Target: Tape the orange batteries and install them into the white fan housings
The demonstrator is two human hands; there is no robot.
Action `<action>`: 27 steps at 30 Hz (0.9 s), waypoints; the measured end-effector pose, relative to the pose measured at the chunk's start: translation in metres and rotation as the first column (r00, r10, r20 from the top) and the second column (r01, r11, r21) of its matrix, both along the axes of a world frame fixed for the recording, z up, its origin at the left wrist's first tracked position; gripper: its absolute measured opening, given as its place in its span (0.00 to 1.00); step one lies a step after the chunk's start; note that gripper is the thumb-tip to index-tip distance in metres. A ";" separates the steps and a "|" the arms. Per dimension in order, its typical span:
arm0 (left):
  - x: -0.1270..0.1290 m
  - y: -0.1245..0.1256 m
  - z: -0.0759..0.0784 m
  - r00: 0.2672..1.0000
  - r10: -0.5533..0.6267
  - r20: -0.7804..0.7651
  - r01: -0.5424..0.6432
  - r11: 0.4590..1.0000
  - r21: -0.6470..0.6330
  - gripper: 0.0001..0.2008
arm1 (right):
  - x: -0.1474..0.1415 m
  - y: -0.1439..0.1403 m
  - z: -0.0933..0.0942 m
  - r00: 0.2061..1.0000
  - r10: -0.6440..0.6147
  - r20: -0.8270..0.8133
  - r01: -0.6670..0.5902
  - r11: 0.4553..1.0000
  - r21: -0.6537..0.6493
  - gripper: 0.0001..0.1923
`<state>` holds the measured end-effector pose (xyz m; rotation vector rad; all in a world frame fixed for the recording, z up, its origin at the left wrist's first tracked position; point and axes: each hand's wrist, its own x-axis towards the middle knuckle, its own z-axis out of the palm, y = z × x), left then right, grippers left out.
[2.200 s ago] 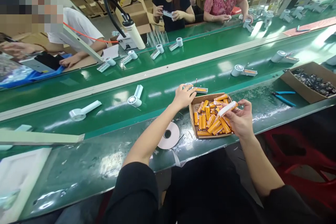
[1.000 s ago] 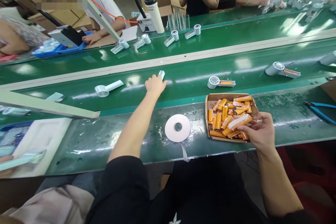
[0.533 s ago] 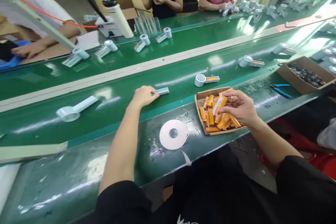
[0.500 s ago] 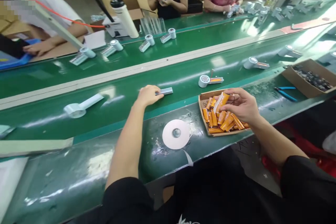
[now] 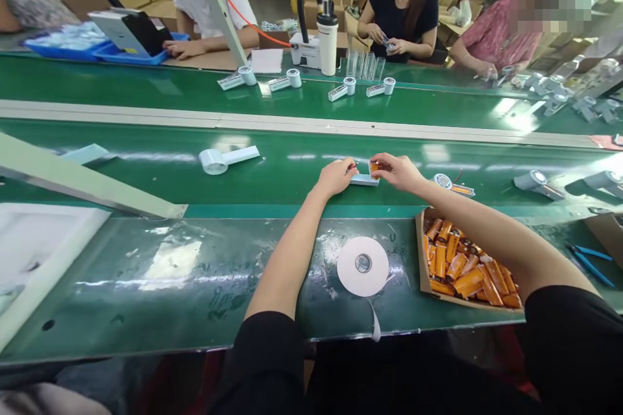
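A pale handle shell [image 5: 364,179] lies flat on the green conveyor belt [image 5: 292,168], between the two hands. The left hand [image 5: 335,176] has its grip closed on the shell's left end, fingers pinching it against the belt. The right hand [image 5: 396,170] meets it from the other side, its grip pinched on an orange battery [image 5: 374,168] held right at the shell — touching it or just above, hard to tell.

Nearer the body, on the counter [image 5: 195,272], a roll of white tape [image 5: 363,265] lies flat, and just right of it sits a cardboard box [image 5: 421,253] full of orange batteries. A white fan part [image 5: 224,159] rests well to the left on the belt — another fan with an orange cell [image 5: 450,183] lies just right of the right hand. Blue pliers [image 5: 588,260] lie at the far right.
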<state>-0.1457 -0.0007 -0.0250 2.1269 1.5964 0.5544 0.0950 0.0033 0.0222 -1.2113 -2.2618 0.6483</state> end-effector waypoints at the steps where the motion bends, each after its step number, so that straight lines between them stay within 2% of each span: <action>1: 0.002 0.000 0.000 1.000 -0.003 0.007 0.003 1.000 -0.002 0.09 | 0.001 0.004 -0.002 0.995 0.024 0.096 -0.026 0.999 0.022 0.19; 3: 0.006 -0.001 0.001 1.000 -0.010 0.025 0.010 1.000 -0.004 0.09 | 0.003 0.009 -0.005 0.962 0.072 0.263 -0.084 0.996 0.035 0.19; 7: 0.012 -0.002 0.003 0.997 -0.008 0.077 0.008 1.000 -0.004 0.09 | -0.001 0.012 0.000 0.866 0.159 0.474 -0.168 0.986 -0.023 0.19; 12: 0.011 -0.004 0.001 0.988 0.015 0.157 -0.010 0.999 -0.034 0.13 | -0.031 0.010 0.012 0.558 0.222 0.799 -0.284 0.956 -0.067 0.25; 15: 0.011 -0.006 -0.001 0.986 0.038 0.162 -0.030 0.998 -0.048 0.14 | -0.044 0.010 0.021 0.455 0.202 0.867 -0.251 0.963 -0.093 0.26; 17: 0.015 -0.008 0.003 0.986 0.058 0.153 -0.053 0.998 -0.040 0.15 | -0.040 0.007 0.030 0.482 0.240 0.843 -0.243 0.961 -0.134 0.27; 19: 0.020 -0.012 0.017 0.985 0.091 0.148 -0.092 0.996 -0.005 0.14 | -0.024 -0.003 0.041 0.612 0.262 0.746 -0.278 0.955 -0.108 0.27; 21: 0.025 -0.024 0.041 0.984 0.071 0.161 -0.090 0.990 0.109 0.15 | 0.004 -0.026 0.054 0.774 0.210 0.597 -0.276 0.961 0.020 0.23; 22: 0.027 -0.034 0.056 0.986 0.010 0.166 -0.042 0.981 0.191 0.15 | 0.021 -0.043 0.061 0.837 0.177 0.518 -0.252 0.965 0.077 0.22; 24: 0.030 -0.064 0.083 0.973 -0.193 0.127 0.142 0.932 0.334 0.13 | 0.058 -0.088 0.069 0.910 0.148 0.388 -0.207 0.972 0.114 0.20; 25: 0.029 -0.083 0.091 0.948 -0.309 0.074 0.264 0.896 0.358 0.11 | 0.078 -0.115 0.071 0.927 0.162 0.340 -0.206 0.974 0.098 0.19; 27: 0.023 -0.127 0.093 0.867 -0.496 -0.048 0.489 0.829 0.271 0.11 | 0.114 -0.172 0.070 0.956 0.157 0.247 -0.181 0.980 0.080 0.16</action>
